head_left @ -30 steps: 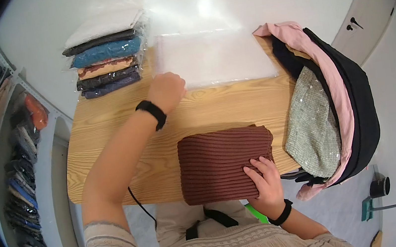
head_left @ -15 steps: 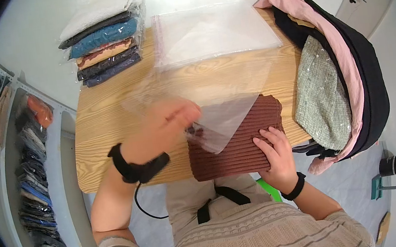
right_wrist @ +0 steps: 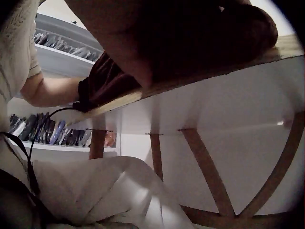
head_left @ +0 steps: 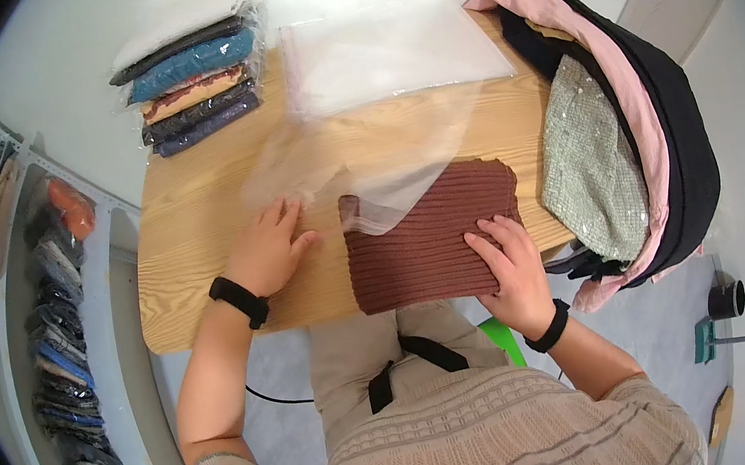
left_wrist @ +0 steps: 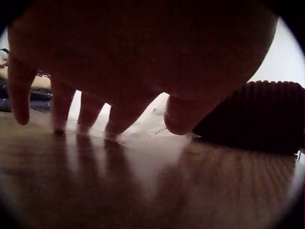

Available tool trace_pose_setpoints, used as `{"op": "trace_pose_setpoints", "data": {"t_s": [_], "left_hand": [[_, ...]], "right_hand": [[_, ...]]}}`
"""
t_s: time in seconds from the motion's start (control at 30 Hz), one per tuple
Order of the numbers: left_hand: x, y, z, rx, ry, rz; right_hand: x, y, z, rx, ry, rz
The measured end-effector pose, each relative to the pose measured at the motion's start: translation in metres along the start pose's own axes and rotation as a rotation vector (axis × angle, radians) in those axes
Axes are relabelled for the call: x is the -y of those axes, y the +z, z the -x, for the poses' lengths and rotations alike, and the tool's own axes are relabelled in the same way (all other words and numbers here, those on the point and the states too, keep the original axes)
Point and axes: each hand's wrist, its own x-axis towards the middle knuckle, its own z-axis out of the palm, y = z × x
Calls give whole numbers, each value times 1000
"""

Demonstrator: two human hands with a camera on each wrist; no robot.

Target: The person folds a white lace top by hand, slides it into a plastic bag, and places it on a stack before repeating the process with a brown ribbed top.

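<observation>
A folded brown ribbed knit garment point(head_left: 432, 257) lies at the front edge of the wooden table. My right hand point(head_left: 514, 270) rests on its right front corner with straight, spread fingers; the garment's dark side fills the top of the right wrist view. To the left, my left hand point(head_left: 262, 252) presses its fingertips onto the table at the edge of a thin clear plastic bag point(head_left: 418, 146). This bag spreads across the middle of the table, and one corner drapes over the garment's upper left. In the left wrist view, the fingers point(left_wrist: 90, 112) stand on the film, thumb apart.
A stack of clear plastic bags point(head_left: 387, 56) lies at the back. Bagged folded garments point(head_left: 197, 77) are piled at the back left. Pink, black and sequined clothes point(head_left: 594, 166) are heaped along the right edge. Shelves point(head_left: 116, 360) of packed clothes stand at left.
My left hand has drawn a clear bag from the back stack towards the front left and lowered it onto the table, partly over the garment. The right hand has stayed on the garment.
</observation>
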Motion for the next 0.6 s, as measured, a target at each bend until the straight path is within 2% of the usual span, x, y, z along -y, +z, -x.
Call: {"op": "trace_pose_setpoints", "data": {"t_s": [0.03,0.1,0.23,0.3,0.33,0.4,0.43,0.5,0.53,0.6], "left_hand": [[-9,1,6,9,5,5],[-28,-3,16,-2,-123,-127],[-37,-1,27,49,-119,-14],[-41,1,38,-300,-4,37],[-44,1,44,-295,5,39],[-64,-9,54,-26,-232,831],[-73,-3,59,-21,-227,836],[-94,10,65,-232,49,909],[-102,10,64,-226,52,914],[-117,6,60,-433,465,193]], "right_hand": [[0,-1,0,-1,-13,9],[-1,-2,1,3,-12,18],[-4,-13,-2,-27,-75,80],[-10,-22,-7,3,-118,67],[-10,-29,-10,10,-117,65],[-11,-41,-13,56,-96,61],[-12,-47,-14,104,-84,54],[-13,-59,-16,139,-72,51],[-14,-64,-17,193,-64,32],[-12,-69,-18,273,-38,13]]}}
